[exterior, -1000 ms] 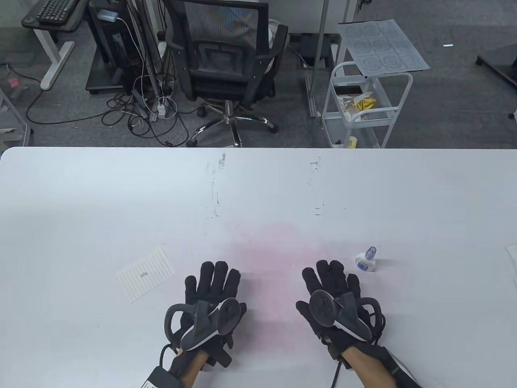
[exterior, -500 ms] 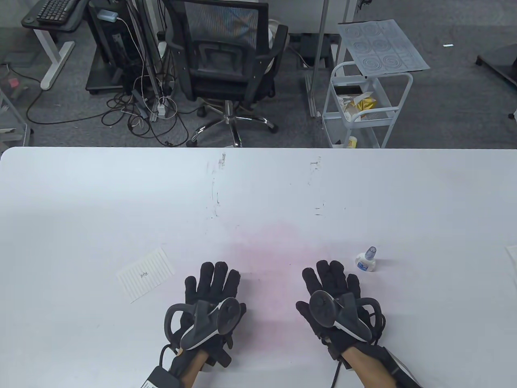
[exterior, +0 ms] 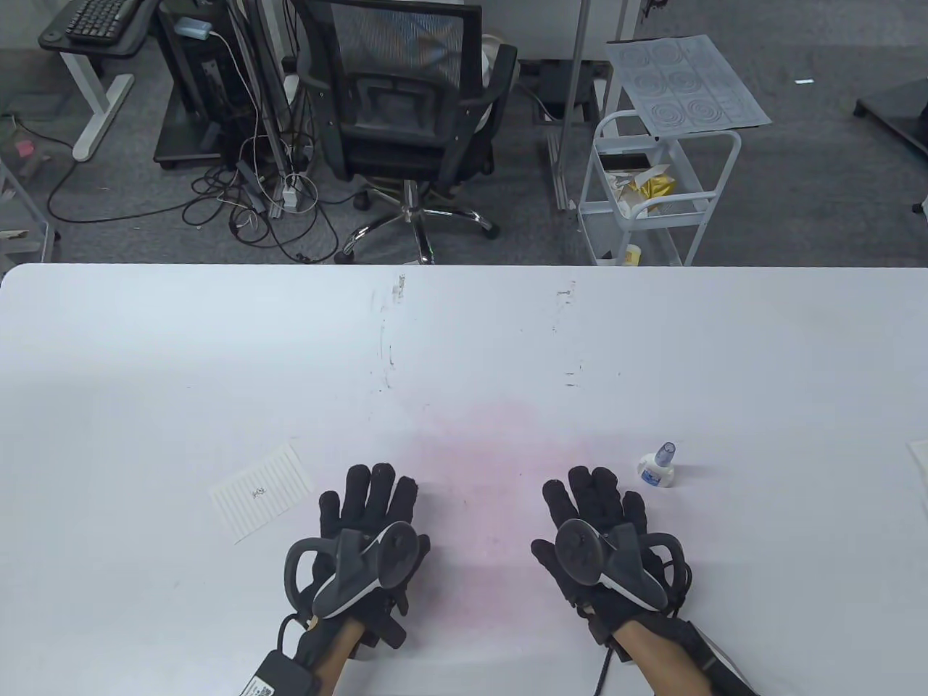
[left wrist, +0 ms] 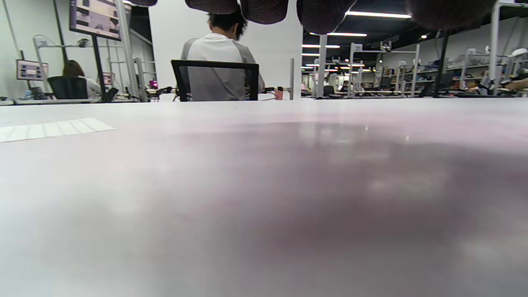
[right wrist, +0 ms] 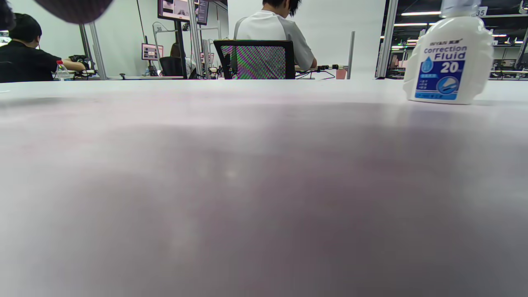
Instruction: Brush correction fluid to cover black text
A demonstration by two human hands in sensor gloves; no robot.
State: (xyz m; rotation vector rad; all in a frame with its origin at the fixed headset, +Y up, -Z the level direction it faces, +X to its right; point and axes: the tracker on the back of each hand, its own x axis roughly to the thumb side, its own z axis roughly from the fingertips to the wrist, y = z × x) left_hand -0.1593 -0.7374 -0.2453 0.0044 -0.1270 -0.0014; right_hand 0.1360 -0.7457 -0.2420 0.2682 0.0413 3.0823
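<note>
A small white lined paper [exterior: 262, 491] with a short black scribble lies on the white table [exterior: 464, 341], left of my left hand; its edge shows in the left wrist view [left wrist: 53, 128]. A white correction fluid bottle [exterior: 658, 467] with a blue cap stands upright just beyond and right of my right hand; it also shows in the right wrist view [right wrist: 449, 62]. My left hand [exterior: 366, 511] lies flat, fingers spread, holding nothing. My right hand [exterior: 594, 504] lies flat, fingers spread, holding nothing.
A faint pink stain [exterior: 500, 464] marks the table between the hands. Pen marks [exterior: 388, 341] streak the table further back. An office chair [exterior: 406, 109] and a white cart [exterior: 652, 196] stand beyond the far edge. A paper edge [exterior: 919, 457] shows at the right border.
My left hand has slid a little to the left, toward the lined paper. The right hand, bottle and paper have not moved.
</note>
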